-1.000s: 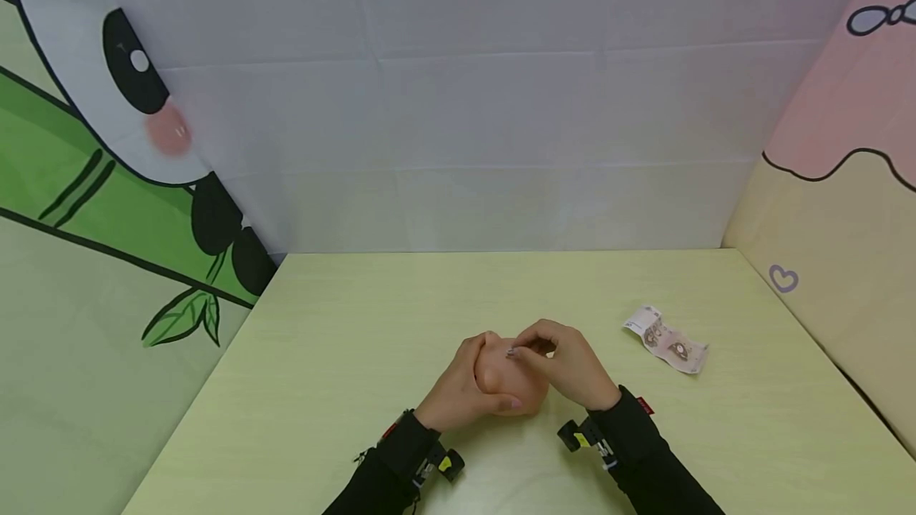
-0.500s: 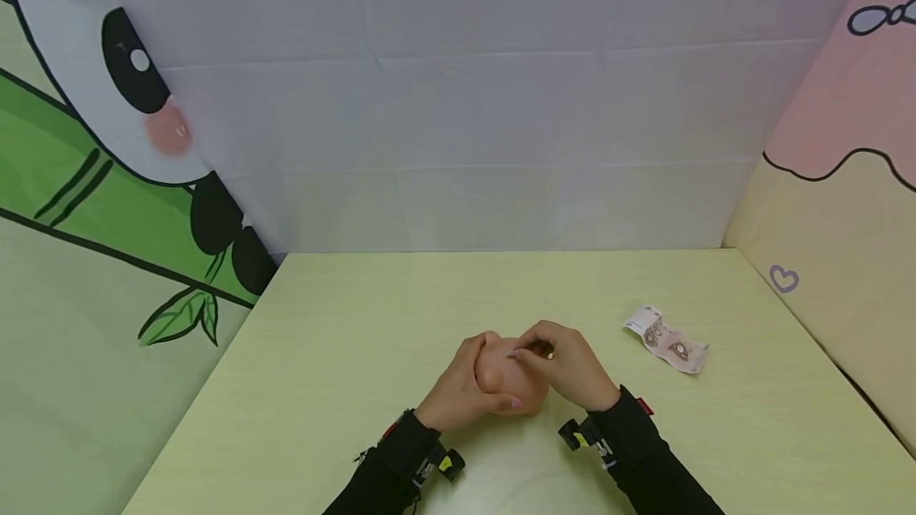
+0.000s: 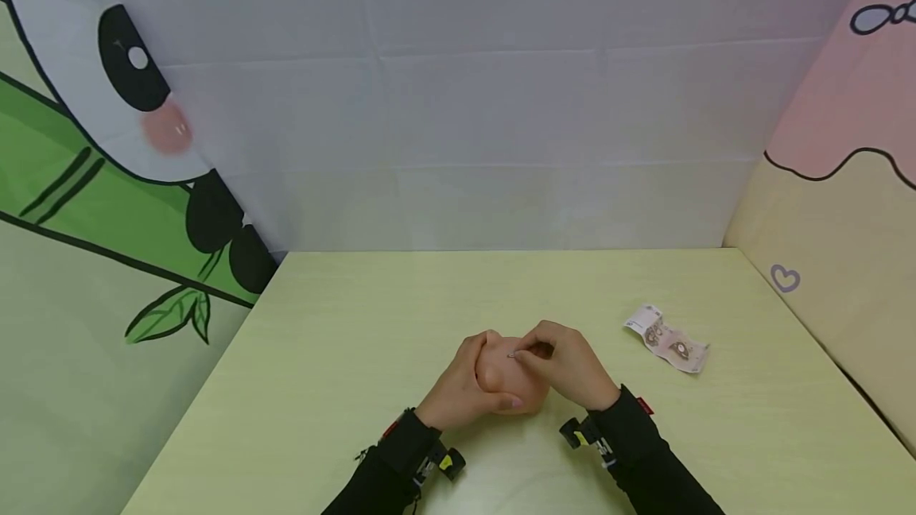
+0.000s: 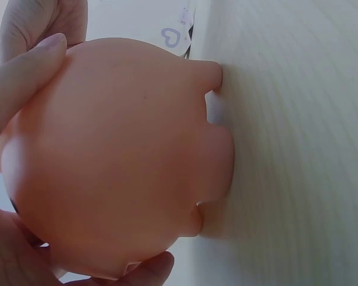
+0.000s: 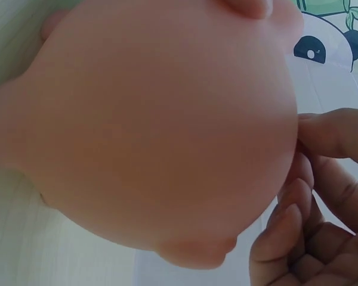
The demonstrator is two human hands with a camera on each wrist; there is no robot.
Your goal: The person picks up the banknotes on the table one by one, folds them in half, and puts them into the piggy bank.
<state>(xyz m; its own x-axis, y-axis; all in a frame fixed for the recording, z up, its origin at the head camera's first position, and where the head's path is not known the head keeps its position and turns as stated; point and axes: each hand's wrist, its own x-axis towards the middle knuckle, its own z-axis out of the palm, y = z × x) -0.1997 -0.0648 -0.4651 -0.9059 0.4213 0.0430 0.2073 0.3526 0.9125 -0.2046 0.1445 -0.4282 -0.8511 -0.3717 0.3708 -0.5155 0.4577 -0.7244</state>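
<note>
A round pinkish-orange piggy bank (image 3: 506, 376) stands on the table, its short feet against the top in the left wrist view. My left hand (image 3: 461, 388) grips its left side, with the thumb (image 4: 33, 77) and fingers (image 4: 149, 271) spread round the body. At the top of the piggy bank my right hand (image 3: 561, 360) pinches a small greyish thing (image 3: 511, 355) between thumb and forefinger; little of it shows, so its kind is unclear. In the right wrist view the piggy bank (image 5: 161, 131) hides those fingertips; the other fingers are curled.
A creased pinkish banknote (image 3: 669, 340) lies on the pale wooden table (image 3: 343, 324), to the right of my right hand. Behind the table hangs a whitish cloth backdrop (image 3: 458, 133). Printed panels flank both sides.
Less of the small greyish thing shows between my right fingertips and the top of the piggy bank. Both hands, the piggy bank and the banknote stay almost where they were.
</note>
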